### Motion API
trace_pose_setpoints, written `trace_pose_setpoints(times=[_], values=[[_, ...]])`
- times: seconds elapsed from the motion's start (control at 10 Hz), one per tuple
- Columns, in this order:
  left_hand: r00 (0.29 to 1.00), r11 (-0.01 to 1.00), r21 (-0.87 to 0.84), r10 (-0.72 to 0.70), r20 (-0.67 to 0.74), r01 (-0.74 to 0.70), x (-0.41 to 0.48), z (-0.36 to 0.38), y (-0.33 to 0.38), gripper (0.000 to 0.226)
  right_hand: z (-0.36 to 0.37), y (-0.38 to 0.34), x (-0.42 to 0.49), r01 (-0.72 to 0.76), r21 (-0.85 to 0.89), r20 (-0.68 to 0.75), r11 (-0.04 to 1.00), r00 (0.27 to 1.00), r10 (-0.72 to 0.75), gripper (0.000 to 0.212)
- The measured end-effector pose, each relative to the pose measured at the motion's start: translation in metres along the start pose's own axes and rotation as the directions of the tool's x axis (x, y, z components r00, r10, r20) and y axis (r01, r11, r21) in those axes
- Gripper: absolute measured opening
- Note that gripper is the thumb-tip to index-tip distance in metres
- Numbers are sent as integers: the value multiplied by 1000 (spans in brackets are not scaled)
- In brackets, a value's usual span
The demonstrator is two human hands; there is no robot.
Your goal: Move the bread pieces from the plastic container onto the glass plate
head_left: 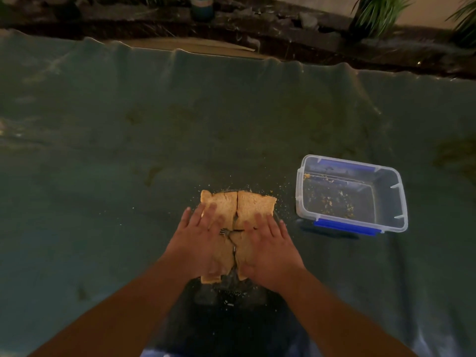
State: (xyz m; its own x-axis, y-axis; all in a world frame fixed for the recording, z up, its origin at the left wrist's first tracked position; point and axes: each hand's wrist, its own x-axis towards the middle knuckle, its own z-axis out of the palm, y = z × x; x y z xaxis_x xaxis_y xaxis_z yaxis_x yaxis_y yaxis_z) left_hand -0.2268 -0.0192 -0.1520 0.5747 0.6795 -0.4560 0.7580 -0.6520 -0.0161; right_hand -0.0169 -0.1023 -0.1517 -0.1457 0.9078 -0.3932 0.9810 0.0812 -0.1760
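Several flat pieces of brown bread (240, 210) lie side by side on the glass plate (277, 218), which shows only as a thin rim at the right. My left hand (199, 238) lies flat on the left pieces, fingers spread. My right hand (270, 247) lies flat on the right pieces in the same way. Neither hand grips anything. The clear plastic container (351, 194) with blue clips stands to the right of the plate and holds only crumbs.
Everything rests on a dark green cloth (128, 150) with crumbs scattered around the plate. Beyond the cloth's far edge are soil, stones, plants (378, 14) and a teal pot (202, 7). A dark patch lies just in front of the plate.
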Motion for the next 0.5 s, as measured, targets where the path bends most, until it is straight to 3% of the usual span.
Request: trace_pose_setpoints(times=[0.4, 0.5], values=[[1000, 999, -35, 7, 21, -6, -4, -3, 3, 117, 1, -3, -3, -24, 1, 20, 1000, 1000, 24, 95], [995, 996, -86, -36, -98, 28, 0, -36, 2, 108, -33, -7, 6, -60, 41, -87, 997, 994, 63, 91]])
